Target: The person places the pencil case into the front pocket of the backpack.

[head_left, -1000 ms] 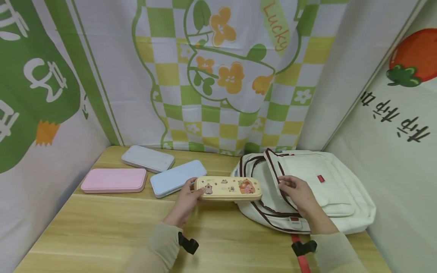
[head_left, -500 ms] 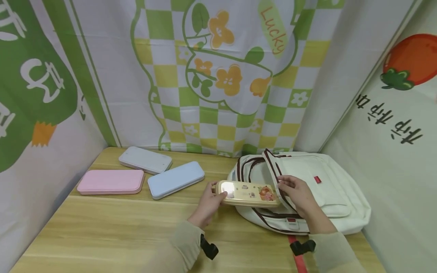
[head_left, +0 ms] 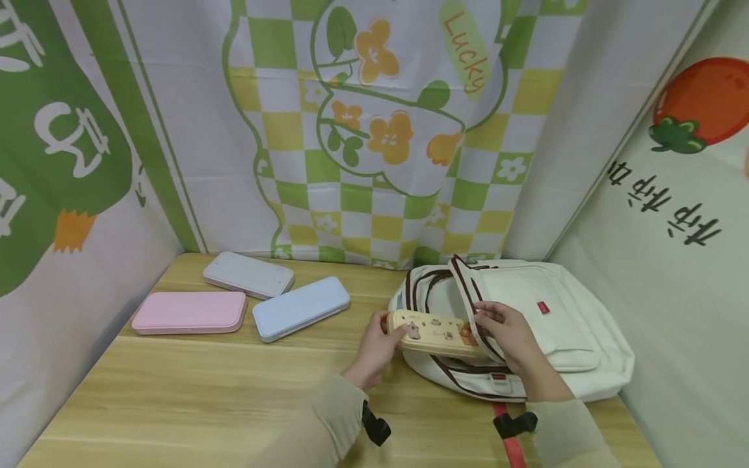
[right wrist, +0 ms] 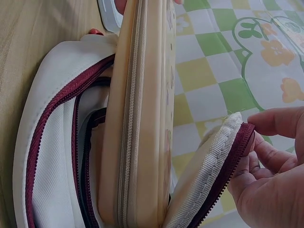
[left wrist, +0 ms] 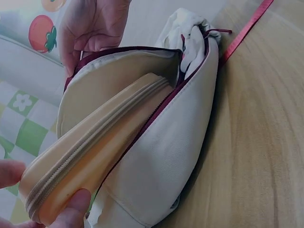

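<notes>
A yellow zippered pencil case with cartoon pictures is gripped at its left end by my left hand. Its far end lies inside the open mouth of a white backpack, hidden by the front flap. In the left wrist view the pencil case slants into the pocket between two dark-red zipper edges. My right hand pinches the flap's zippered edge and holds it raised; the right wrist view shows this hand on the flap edge, apart from the pencil case.
Left on the wooden table lie a pink case, a light blue case and a pale grey case. A red strap hangs from the backpack toward the front. Patterned curtains stand close behind.
My left hand has carried the yellow pencil case rightward, from in front of the backpack to partly inside its opening. The right hand keeps its pinch on the flap.
</notes>
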{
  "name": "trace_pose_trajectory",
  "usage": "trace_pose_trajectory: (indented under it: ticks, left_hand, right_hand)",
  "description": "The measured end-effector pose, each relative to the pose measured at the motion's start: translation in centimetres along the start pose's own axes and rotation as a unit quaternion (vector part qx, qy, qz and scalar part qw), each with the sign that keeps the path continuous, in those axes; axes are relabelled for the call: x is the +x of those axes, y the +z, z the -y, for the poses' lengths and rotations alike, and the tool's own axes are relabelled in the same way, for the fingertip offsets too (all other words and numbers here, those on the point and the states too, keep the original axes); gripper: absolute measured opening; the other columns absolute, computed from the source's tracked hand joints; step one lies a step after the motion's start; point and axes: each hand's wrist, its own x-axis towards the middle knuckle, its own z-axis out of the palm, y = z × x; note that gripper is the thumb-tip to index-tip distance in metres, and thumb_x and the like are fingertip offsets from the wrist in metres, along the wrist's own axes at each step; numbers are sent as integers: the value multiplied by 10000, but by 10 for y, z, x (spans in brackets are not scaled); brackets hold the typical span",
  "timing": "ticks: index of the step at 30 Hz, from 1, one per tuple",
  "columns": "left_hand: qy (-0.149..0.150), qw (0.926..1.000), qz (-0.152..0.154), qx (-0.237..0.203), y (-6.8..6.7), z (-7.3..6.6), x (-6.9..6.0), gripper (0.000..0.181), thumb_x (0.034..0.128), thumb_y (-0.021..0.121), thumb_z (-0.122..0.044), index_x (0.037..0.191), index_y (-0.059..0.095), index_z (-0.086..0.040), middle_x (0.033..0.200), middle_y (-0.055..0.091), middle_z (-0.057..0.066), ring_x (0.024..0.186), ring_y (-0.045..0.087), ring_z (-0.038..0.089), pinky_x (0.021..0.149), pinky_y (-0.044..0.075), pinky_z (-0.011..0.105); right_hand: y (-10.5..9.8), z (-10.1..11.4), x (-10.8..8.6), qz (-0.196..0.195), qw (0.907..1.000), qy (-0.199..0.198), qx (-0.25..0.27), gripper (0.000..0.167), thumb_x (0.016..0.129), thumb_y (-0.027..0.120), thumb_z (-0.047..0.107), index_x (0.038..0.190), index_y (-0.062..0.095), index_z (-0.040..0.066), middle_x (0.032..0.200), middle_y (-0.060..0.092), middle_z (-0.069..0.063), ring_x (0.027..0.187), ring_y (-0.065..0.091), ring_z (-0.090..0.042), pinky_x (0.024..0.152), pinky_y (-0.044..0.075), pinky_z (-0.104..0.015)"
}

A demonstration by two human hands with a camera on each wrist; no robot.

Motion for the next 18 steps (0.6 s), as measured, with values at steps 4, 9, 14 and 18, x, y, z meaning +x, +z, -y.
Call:
trace_pose_trajectory:
  ticks: [4,9,14,18]
  left_hand:
    - [-39,10000,33,65,0,-2,4,422,1070,566,-112,1435,430,51,1120,514,154,877,573,181,788,564,351]
    - [-9,9986,225,481,0,-7,10,422,1054,582,-95,1424,450,57,1024,484,122,773,527,163,756,566,385]
    - [16,9960,527,722,4,-9,14,386,1044,601,-81,1378,464,55,1006,528,143,755,557,161,742,580,368]
    - [10,9952,599,780,10,-8,15,356,1038,611,-73,1342,473,50,999,527,143,770,569,167,714,578,318]
  right_hand:
    - [1,2,0,-58,9998,26,-162,360,1044,571,16,1356,519,-154,1080,627,-66,923,557,-28,774,508,-181]
    - [1,6,1,-79,9996,-17,-261,369,1043,583,33,1357,521,-151,1099,635,-83,925,558,-32,763,503,-187]
    - [2,9,1,-111,9996,-25,-263,370,1038,586,25,1352,521,-158,1095,623,-85,916,547,-28,755,503,-182]
    - [6,11,2,-160,9996,-23,-247,357,1022,599,16,1326,538,-161,1065,620,-77,908,544,-46,749,500,-180]
